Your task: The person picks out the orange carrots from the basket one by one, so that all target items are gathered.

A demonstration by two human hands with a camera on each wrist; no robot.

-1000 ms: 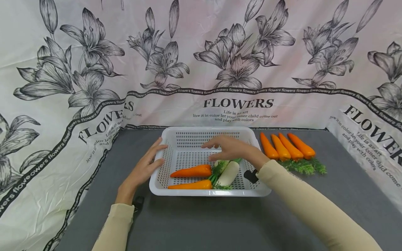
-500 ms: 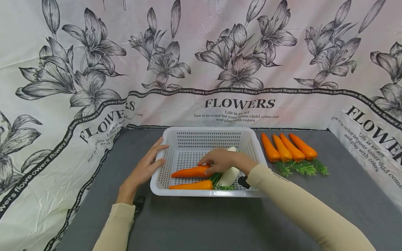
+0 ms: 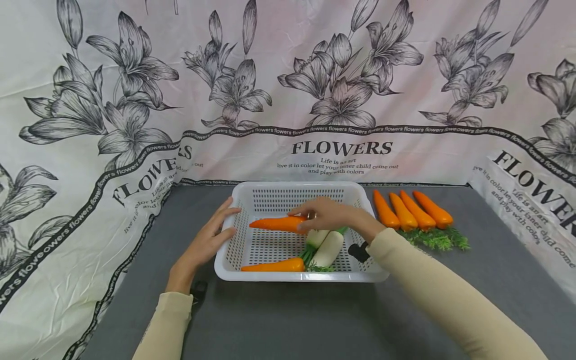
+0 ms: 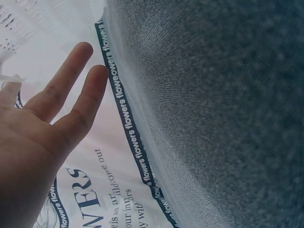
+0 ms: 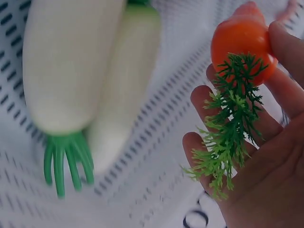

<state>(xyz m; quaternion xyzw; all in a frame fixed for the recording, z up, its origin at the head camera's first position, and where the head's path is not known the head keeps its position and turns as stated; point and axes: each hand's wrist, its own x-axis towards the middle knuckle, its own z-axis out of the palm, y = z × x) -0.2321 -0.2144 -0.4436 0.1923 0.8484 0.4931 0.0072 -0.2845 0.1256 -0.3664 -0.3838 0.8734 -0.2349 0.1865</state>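
A carrot is pinched near its leafy end by my right hand, raised inside the white perforated basket. In the right wrist view, thumb and fingers close round the carrot's orange top, and its green leaves hang across the palm. My left hand rests with extended fingers against the basket's left rim; in the left wrist view two fingers of the left hand show straight. Below the held carrot, an orange-yellow carrot lies along the basket's front, beside two white radishes with green tops.
Right of the basket, several carrots lie side by side on the grey table, their green leaves toward me. A flower-printed cloth hangs behind and along both sides.
My right hand reached down into the basket, took hold of the upper carrot and lifted it up and away from the front one. The left hand has stayed at the rim.
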